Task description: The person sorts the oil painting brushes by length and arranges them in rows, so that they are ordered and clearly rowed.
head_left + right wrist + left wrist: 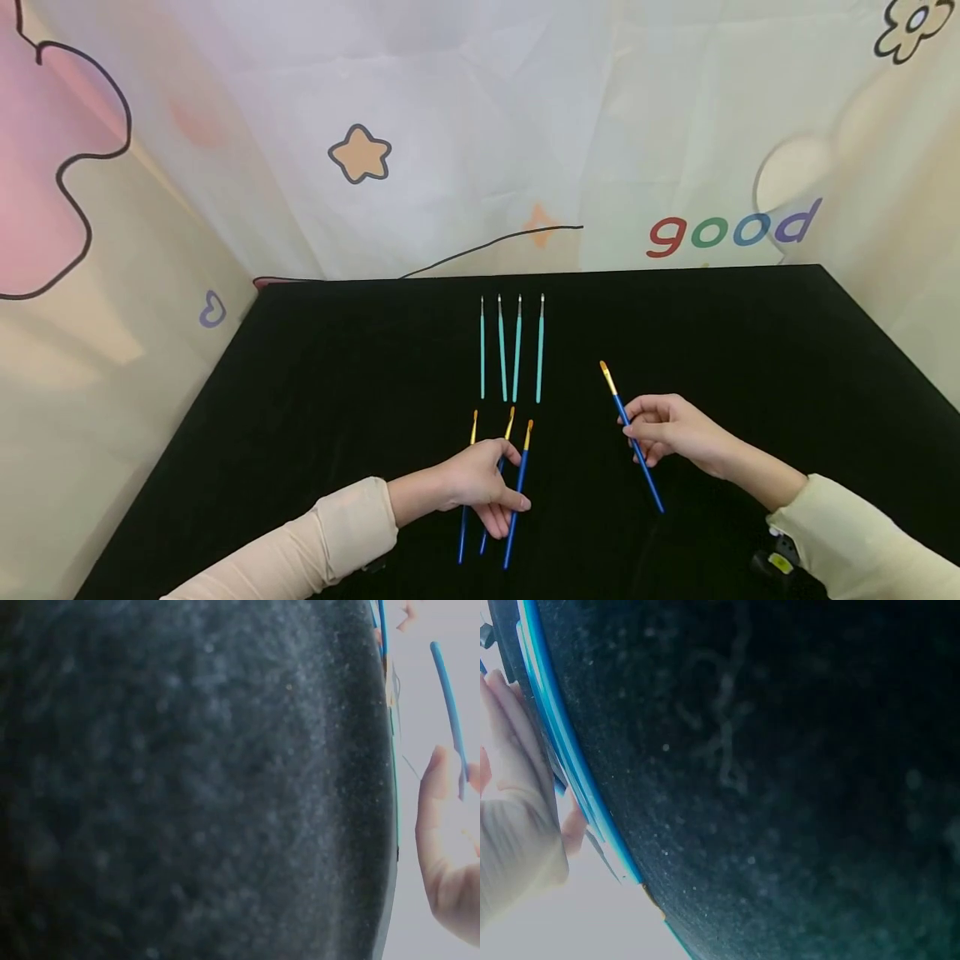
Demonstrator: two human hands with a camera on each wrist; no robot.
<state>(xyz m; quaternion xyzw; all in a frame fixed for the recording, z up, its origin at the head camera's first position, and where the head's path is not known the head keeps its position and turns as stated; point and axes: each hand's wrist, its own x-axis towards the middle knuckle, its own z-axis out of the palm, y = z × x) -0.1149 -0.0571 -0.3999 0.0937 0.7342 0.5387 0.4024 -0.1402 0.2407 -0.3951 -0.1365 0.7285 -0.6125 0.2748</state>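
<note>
My left hand pinches a blue paintbrush with a gold ferrule and orange-brown bristles, its tip pointing away from me. Partly covered by that hand are two similar blue brushes, a left one and a middle one. To the right, my right hand holds another blue paintbrush between thumb and fingers, tilted with its bristles up and to the left. In the right wrist view this brush's blue handle stands out above the table.
Several thin turquoise brushes with silver ferrules lie in a row farther back on the black tabletop. A printed cloth with a star and the word "good" hangs behind and around the table.
</note>
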